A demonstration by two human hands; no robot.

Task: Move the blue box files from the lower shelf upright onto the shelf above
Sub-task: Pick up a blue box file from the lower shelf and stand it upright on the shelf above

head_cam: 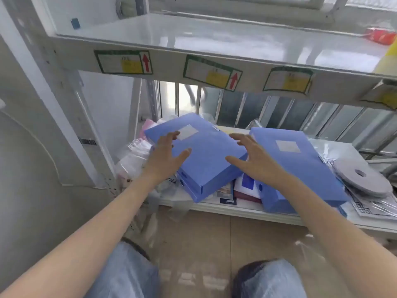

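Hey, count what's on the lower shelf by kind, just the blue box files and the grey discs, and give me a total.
Blue box files: 3, a stack of two and one to the right
Grey discs: 1
Total: 4

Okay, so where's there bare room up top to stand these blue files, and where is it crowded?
The upper shelf is bare from its left upright across the middle; only a red packet and a yellow object crowd its right end. The lower shelf is cluttered: blue box files, plastic bags, grey discs.
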